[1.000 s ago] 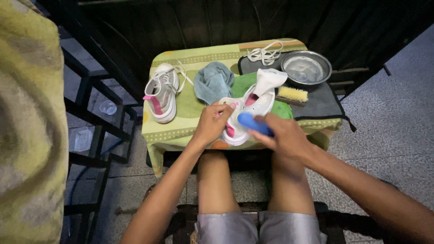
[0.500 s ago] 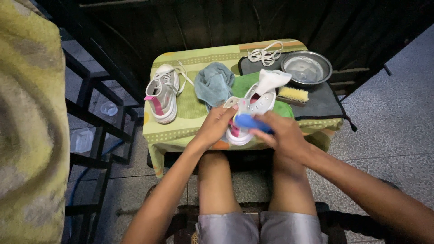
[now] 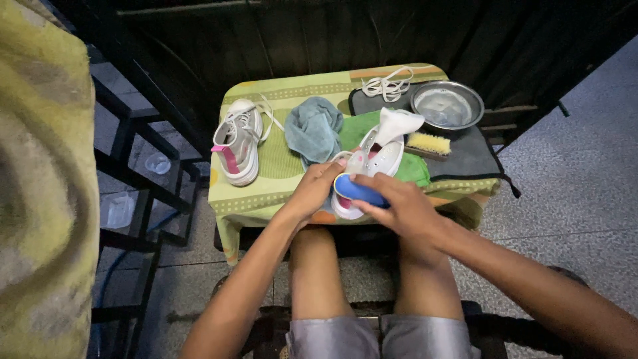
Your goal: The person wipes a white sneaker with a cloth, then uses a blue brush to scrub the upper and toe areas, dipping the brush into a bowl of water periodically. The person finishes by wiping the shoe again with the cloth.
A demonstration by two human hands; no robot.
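Head view: both hands are gripping the white sneaker (image 3: pixel 379 159) at the tabletop's (image 3: pixel 279 193) near edge, left hand (image 3: pixel 318 189) steadying its heel, right hand (image 3: pixel 399 203) holding a blue insole (image 3: pixel 357 189) against it. Beyond the sneaker, a scrub brush (image 3: pixel 428 143) and metal bowl (image 3: pixel 446 105) are sitting.

both forearms reach forward, left hand (image 3: pixel 312 191) and right hand (image 3: pixel 399 206) curled close together.

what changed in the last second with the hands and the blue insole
Little changed. The right hand drew the blue insole slightly further toward the heel of the white shoe, while the left hand kept steadying it. The other shoe, cloth, brush and bowl stayed put.
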